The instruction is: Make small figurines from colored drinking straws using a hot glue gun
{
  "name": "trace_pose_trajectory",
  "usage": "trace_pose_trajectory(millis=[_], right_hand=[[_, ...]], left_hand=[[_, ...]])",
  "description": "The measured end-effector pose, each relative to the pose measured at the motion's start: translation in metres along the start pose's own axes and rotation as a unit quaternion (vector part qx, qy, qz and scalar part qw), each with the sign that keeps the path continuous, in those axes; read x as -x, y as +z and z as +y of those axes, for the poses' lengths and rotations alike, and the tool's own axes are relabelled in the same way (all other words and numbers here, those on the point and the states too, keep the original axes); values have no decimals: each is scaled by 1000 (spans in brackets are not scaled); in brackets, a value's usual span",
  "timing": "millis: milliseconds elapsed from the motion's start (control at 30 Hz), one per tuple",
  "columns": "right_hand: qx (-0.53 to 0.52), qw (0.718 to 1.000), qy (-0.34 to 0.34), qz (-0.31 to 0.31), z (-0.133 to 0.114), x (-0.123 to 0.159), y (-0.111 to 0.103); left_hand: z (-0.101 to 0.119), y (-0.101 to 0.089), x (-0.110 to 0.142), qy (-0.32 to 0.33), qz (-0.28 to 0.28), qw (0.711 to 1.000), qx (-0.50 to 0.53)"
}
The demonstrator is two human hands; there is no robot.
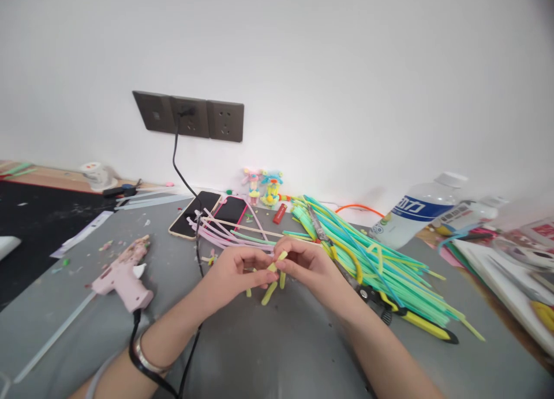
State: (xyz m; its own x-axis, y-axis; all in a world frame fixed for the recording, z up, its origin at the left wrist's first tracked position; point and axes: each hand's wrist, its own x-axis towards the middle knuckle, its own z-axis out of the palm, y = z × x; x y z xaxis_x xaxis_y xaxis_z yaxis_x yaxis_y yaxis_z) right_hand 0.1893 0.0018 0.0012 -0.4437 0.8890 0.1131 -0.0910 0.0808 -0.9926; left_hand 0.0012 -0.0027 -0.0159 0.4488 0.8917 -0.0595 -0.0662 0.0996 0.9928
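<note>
A short yellow-green pipe cleaner piece (269, 293), with several bent ends hanging down, is held between my two hands above the grey mat. My left hand (236, 272) is closed, thumb and fingertips pinching it from the left. From the right, my right hand (308, 267) pinches the same piece, and one end sticks up between the fingertips. The fingers partly hide how the piece is bent or joined. Just beyond the hands lie lilac pipe cleaners (216, 235). A bundle of green and teal pipe cleaners (389, 272) is to the right of my right hand.
Left lies a pink glue gun (125, 278); its black cord (175, 156) runs past my left wrist. Yellow-handled pliers (419, 325) and scissors (346, 254) rest on the bundle. Two phones (197, 214), small pipe-cleaner figures (272, 188) and a bottle (411, 211) stand or lie near the wall.
</note>
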Motion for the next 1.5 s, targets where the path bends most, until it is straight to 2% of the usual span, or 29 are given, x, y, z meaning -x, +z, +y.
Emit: trace_pose_trajectory(millis=[167,433,700,1000,1333,1500], right_hand=[[26,999,19,27,3,0,2],[74,996,27,38,6,1,5],[41,998,24,44,8,1,10],[40,997,34,59,10,1,10],[80,994,26,64,13,1,7],[128,989,-16,71,14,3,10]], left_hand=[[5,3,2,46,68,989,-122],[7,1,3,118,74,952,-273],[6,4,5,132,82,952,-263],[7,4,1,97,89,963,-235],[8,3,3,103,80,953,-275],[8,2,3,103,80,946,-296]])
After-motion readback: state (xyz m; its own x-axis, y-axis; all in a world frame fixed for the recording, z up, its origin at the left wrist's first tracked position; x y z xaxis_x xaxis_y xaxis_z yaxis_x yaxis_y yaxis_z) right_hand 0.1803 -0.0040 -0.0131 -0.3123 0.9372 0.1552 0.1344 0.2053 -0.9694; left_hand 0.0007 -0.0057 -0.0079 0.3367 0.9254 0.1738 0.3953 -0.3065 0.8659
